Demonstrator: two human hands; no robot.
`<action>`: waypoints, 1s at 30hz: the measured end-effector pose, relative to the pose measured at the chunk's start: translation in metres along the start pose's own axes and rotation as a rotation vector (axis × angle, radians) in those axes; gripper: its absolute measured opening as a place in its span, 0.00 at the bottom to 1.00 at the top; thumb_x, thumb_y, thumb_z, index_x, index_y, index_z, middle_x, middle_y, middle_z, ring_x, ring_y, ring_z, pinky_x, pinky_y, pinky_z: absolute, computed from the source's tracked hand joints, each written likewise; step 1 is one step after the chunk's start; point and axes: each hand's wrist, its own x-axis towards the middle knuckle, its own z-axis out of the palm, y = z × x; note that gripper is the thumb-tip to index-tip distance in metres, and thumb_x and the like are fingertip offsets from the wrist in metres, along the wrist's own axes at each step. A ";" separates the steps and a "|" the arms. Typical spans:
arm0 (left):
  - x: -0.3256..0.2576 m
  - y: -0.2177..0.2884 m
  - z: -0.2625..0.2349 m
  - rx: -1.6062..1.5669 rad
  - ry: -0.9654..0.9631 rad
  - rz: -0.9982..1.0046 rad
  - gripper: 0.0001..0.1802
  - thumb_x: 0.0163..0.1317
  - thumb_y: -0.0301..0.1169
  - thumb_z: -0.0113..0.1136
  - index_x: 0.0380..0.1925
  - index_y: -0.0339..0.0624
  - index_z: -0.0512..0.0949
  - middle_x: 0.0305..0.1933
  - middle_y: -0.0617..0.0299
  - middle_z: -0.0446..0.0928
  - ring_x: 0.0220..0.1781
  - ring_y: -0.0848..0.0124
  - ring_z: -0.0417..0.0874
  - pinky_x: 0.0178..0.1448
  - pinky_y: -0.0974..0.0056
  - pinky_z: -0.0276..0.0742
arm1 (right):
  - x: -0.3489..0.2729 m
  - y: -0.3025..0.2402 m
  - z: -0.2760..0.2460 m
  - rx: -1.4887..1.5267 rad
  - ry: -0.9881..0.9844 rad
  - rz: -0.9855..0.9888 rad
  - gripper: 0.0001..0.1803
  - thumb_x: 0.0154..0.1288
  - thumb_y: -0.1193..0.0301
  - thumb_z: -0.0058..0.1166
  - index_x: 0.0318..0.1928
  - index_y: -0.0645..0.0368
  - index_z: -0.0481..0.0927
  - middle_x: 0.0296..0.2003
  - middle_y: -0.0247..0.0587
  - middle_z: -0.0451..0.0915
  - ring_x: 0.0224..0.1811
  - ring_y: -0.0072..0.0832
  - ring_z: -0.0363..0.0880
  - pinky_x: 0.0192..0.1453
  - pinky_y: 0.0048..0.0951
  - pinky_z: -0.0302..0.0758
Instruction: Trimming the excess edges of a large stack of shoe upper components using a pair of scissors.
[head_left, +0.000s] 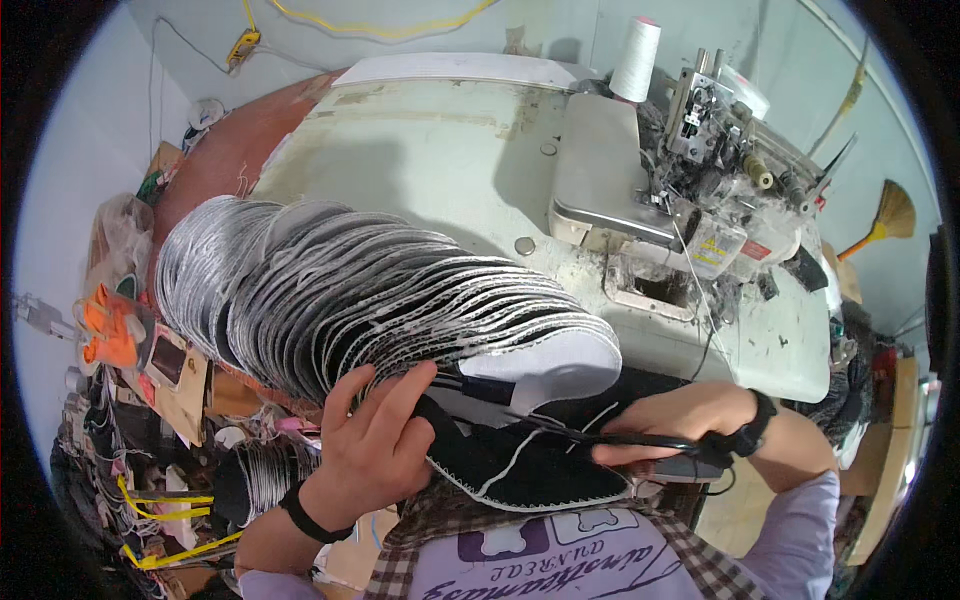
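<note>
A long row of stitched shoe insoles (400, 260), grey-white with black undersides, leans across the table in front of me. At its near end, one black insole (560, 470) with white edge stitching lies over my lap. My left hand (385, 430) is closed on the left end of that insole, its fingertips beside the row. Black-handled scissors (640, 439) are gripped in my right hand (690, 415), their blades pointing left over the insole. Loose white threads (515, 455) trail across the black face near the blades. The left thumb partly hides the insole's end.
An overlock sewing machine (690, 180) stands at the right of the table (430, 130), with a white thread cone (636, 60) behind it. At lower left lie another bundle of insoles (265, 480), yellow straps (165, 510) and clutter. A broom (885, 220) hangs at right.
</note>
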 end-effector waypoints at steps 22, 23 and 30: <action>0.022 -0.012 0.011 0.094 0.012 -0.113 0.22 0.48 0.21 0.60 0.46 0.48 0.83 0.43 0.59 0.72 0.36 0.70 0.79 0.68 0.48 0.64 | -0.012 0.018 0.008 -0.151 0.978 -0.457 0.16 0.46 0.75 0.73 0.35 0.64 0.79 0.22 0.38 0.77 0.23 0.21 0.72 0.28 0.27 0.69; 0.021 -0.010 0.011 0.060 0.013 -0.158 0.20 0.47 0.21 0.60 0.43 0.48 0.83 0.42 0.59 0.72 0.35 0.70 0.79 0.67 0.48 0.65 | -0.014 0.020 0.007 -0.149 0.979 -0.457 0.16 0.46 0.75 0.73 0.35 0.64 0.79 0.22 0.38 0.77 0.23 0.21 0.72 0.28 0.27 0.69; 0.012 -0.007 0.012 0.065 -0.005 -0.106 0.10 0.42 0.22 0.62 0.27 0.43 0.76 0.48 0.56 0.74 0.47 0.60 0.78 0.61 0.46 0.65 | -0.059 0.014 -0.002 -0.137 0.714 -0.438 0.22 0.54 0.57 0.74 0.38 0.60 0.79 0.25 0.40 0.76 0.24 0.34 0.74 0.29 0.32 0.69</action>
